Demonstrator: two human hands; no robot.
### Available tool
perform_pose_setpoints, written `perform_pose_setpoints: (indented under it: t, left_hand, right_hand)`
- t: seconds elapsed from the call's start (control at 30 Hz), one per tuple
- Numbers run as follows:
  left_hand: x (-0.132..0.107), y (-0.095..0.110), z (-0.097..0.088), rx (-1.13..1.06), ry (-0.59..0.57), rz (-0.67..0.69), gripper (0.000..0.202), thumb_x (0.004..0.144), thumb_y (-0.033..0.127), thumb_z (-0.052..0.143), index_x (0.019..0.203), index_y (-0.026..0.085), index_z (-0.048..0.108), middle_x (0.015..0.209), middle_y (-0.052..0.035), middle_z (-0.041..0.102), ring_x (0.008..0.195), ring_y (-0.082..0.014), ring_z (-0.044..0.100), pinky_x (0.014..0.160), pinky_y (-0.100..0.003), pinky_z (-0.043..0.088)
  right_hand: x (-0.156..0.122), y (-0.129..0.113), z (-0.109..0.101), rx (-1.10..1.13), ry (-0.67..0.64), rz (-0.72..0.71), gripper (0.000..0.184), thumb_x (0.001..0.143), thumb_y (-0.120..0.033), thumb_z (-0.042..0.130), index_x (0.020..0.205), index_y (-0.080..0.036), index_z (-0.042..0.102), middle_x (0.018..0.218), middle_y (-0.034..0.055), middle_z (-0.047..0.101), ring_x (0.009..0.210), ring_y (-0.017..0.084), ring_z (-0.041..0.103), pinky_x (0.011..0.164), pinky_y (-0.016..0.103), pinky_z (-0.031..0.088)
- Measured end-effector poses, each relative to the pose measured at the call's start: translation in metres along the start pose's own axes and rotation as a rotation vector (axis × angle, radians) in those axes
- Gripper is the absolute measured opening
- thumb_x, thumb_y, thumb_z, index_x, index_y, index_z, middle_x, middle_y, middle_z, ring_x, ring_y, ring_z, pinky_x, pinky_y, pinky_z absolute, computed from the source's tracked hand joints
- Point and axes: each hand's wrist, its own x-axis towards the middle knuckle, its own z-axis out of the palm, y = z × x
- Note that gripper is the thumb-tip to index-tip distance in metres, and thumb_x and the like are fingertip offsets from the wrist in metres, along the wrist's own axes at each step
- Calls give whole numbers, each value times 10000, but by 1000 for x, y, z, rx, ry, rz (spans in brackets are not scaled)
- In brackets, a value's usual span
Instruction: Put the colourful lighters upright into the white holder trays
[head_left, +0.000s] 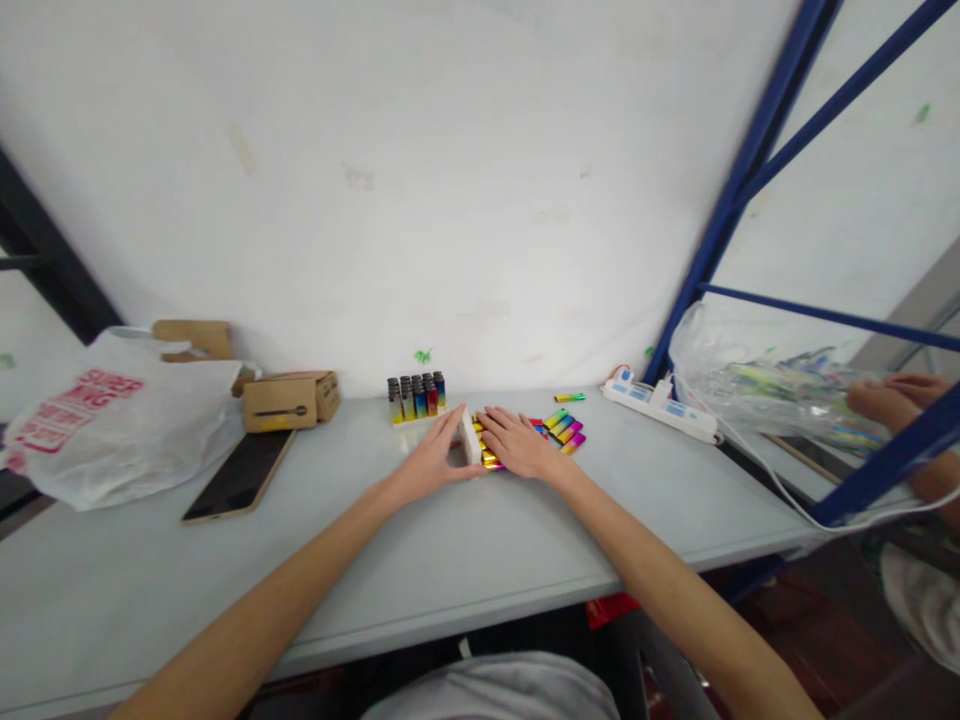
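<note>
My left hand [429, 462] grips a small white tray [471, 438] tipped up on its side, thumb at the near end and fingers at the far end. My right hand [519, 444] lies flat, fingers stretched out, over a group of shiny yellow pieces beside the tray. To its right are more shiny rainbow-coloured cases [564, 428], lying side by side; whether they are whole lighters or sleeves I cannot tell. Behind my left hand, several upright lighters [418, 396] with black tops stand in rows in a pale holder.
One shiny case [570, 397] lies apart near the wall. A white power strip [661, 408] is on the right. Leftward are a phone [241, 475], a cardboard box [283, 402] and a plastic bag [127, 410]. Beyond the blue frame [716, 240], another person's hands [896, 395] handle clear bags.
</note>
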Motion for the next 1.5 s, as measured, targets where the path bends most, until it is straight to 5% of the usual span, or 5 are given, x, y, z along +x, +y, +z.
perform_pose_setpoints:
  t: [0.37,0.63,0.9,1.2,1.5]
  left_hand:
    - [-1,4,-3,-32,-35,-30,1142,796,678,760,1664,225,173,1694,-158,271,1557,-338,308,1229,-463,386]
    - [-1,0,-3,7,-29,-16,1145,795,683,758,1668,232,170,1683,-166,303,1542,-361,332,1263,-498,308]
    - [-1,-2,-2,-41,-40,-37,1153,788,695,762,1671,259,165,1700,-152,273,1530,-361,356,1213,-480,399]
    - [0,-2,1,-53,-5,12,1139,784,673,782,1663,232,208,1688,-163,303,1546,-358,334,1234,-486,372]
    - [2,-9,4,-131,27,2,1186,720,605,857,1658,238,230,1676,-175,322,1507,-373,399,1229,-524,386]
  right_hand:
    - [-13,41,-3,-64,-66,103,548,1109,-346,218,1638,-276,345,1671,138,384,1540,330,353,1173,751,272]
    - [-15,59,-13,-48,-190,168,591,1099,-352,171,1641,-210,360,1661,125,405,1547,310,336,1185,628,381]
    - [-18,68,-17,10,-150,145,555,1076,-266,283,1604,-221,446,1613,99,487,1520,299,394,1255,548,298]
    - [-8,11,-16,81,132,47,584,1109,-389,186,1656,-212,286,1721,116,276,1587,227,256,1274,579,210]
    - [0,-26,-2,-72,2,-18,577,1094,-282,200,1643,-126,286,1698,175,311,1562,281,306,1242,640,254]
